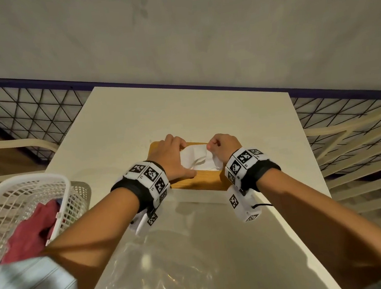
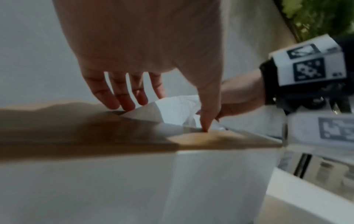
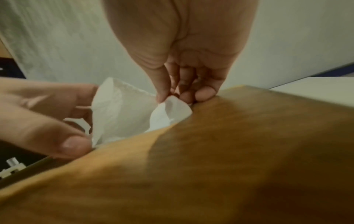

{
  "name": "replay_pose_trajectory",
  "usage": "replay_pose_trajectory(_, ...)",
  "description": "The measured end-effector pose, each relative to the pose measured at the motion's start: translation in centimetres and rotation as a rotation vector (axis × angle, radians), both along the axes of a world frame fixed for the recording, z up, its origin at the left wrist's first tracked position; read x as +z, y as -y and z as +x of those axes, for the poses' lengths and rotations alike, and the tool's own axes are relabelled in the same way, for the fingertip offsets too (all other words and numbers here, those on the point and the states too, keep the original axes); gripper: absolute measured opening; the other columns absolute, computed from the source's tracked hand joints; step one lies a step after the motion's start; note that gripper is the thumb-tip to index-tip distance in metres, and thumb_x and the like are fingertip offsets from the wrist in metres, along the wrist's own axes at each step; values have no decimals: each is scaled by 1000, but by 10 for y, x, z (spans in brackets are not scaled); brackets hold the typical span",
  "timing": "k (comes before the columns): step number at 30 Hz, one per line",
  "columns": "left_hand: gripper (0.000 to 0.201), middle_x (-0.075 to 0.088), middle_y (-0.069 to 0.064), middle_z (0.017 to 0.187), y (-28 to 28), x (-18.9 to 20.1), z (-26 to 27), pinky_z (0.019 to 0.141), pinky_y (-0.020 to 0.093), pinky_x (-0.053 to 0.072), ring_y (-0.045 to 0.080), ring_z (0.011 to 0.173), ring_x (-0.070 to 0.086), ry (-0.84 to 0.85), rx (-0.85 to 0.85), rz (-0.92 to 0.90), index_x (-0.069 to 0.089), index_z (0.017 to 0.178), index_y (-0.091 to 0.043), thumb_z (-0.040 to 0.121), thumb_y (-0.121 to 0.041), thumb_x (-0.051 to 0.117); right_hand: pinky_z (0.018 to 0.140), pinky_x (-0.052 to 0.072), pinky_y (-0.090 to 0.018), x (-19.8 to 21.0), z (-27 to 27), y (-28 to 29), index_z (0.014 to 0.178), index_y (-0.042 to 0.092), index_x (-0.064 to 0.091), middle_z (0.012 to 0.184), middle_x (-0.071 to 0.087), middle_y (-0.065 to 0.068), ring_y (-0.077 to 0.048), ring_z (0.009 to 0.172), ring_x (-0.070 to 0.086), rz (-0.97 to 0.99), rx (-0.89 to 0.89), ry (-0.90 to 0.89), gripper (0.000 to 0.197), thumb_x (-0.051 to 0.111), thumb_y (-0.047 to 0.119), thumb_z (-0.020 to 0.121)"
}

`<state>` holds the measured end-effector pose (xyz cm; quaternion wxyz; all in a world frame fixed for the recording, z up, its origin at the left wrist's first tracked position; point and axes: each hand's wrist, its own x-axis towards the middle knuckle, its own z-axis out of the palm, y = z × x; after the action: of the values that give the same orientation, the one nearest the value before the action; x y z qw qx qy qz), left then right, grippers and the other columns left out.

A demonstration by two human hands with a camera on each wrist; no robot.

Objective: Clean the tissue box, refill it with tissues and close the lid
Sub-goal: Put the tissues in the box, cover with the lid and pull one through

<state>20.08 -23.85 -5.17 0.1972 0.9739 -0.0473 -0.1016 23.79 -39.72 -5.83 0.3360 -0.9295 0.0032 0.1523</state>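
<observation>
The tissue box (image 1: pixel 212 179) stands mid-table, white-sided (image 2: pixel 114 181) with a wooden lid (image 3: pixel 229 151) lying flat on top. A white tissue (image 1: pixel 197 159) sticks up through the lid's slot. My left hand (image 1: pixel 174 158) lies on the left part of the lid, its fingers (image 2: pixel 122 98) straight and touching down by the tissue (image 2: pixel 176 106), the thumb (image 2: pixel 206 121) pressing at the slot's near edge. My right hand (image 1: pixel 211 146) is curled at the slot's right end, and its thumb and fingers (image 3: pixel 162 94) pinch a corner of the tissue (image 3: pixel 122 113).
A white mesh basket (image 1: pixel 23 187) with a red cloth (image 1: pixel 28 234) hangs over the table's (image 1: pixel 180 109) left edge. A clear plastic wrapper (image 1: pixel 164 278) lies on the near part of the table. Slatted chairs (image 1: pixel 363 148) flank both sides, with a wire fence (image 1: pixel 26 110) and wall behind.
</observation>
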Motion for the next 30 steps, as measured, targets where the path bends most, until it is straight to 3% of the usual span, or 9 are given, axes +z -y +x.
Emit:
replay_pose_trajectory(5,27,50,8,121,-4,2,8,90,35,43,27,108,53,100,71,-36,53,115,-12,90,-21,52,81,47,-41,5,-17,-9,99,15,49,98,54,-7,-28,94,54,-118,89,214,17,47,28,88)
replay_pose_trajectory(8,23,56,11,115,-7,8,16,90,36,44,28,107,54,140,98,-75,61,108,-8,92,-17,47,74,41,-34,14,-36,-19,102,15,48,106,52,-6,-25,97,49,-302,232,381,39,51,47,80)
replay_pose_trajectory(11,21,62,11,109,-6,13,21,86,30,43,24,99,57,89,99,-188,64,104,-8,90,-13,49,74,36,-33,19,-41,-28,113,13,48,115,54,-7,-25,105,48,-496,261,355,57,43,61,82)
replay_pose_trajectory(13,19,64,9,102,-4,17,22,80,26,44,20,89,57,28,113,-318,64,101,-11,89,-12,49,78,39,-35,22,-38,-31,118,11,45,120,54,-9,-27,110,48,-520,215,292,58,39,58,86)
replay_pose_trajectory(19,11,60,4,93,-4,22,22,79,35,47,24,86,58,-77,63,-281,49,95,-20,93,-30,45,82,50,-39,31,-20,-25,106,9,51,108,59,-14,-31,93,57,-241,-7,141,21,45,21,90)
replay_pose_trajectory(22,35,54,-2,85,-4,15,15,69,35,46,19,75,54,-112,9,-106,42,97,-20,80,-44,62,79,43,-28,33,-9,-12,107,6,58,115,59,-18,-32,102,56,-1,-75,75,23,41,8,91)
replay_pose_trajectory(25,46,52,2,101,-4,8,9,72,32,41,24,89,54,-15,-7,113,44,106,-14,73,-31,71,79,39,-24,34,-8,1,106,6,60,117,58,-16,-30,108,53,82,-56,62,25,40,5,92)
replay_pose_trajectory(28,33,53,8,109,-16,10,9,81,35,44,27,96,55,-27,14,132,51,105,-11,77,-19,66,79,40,-25,32,-13,15,104,8,62,105,56,-9,-24,98,51,145,-73,20,20,46,8,92)
replay_pose_trajectory(30,17,58,6,104,-28,14,11,76,31,46,22,89,54,-76,30,61,56,95,-14,80,-19,62,82,42,-28,30,-16,25,101,9,64,100,57,-5,-22,97,52,213,-90,-12,16,53,10,89)
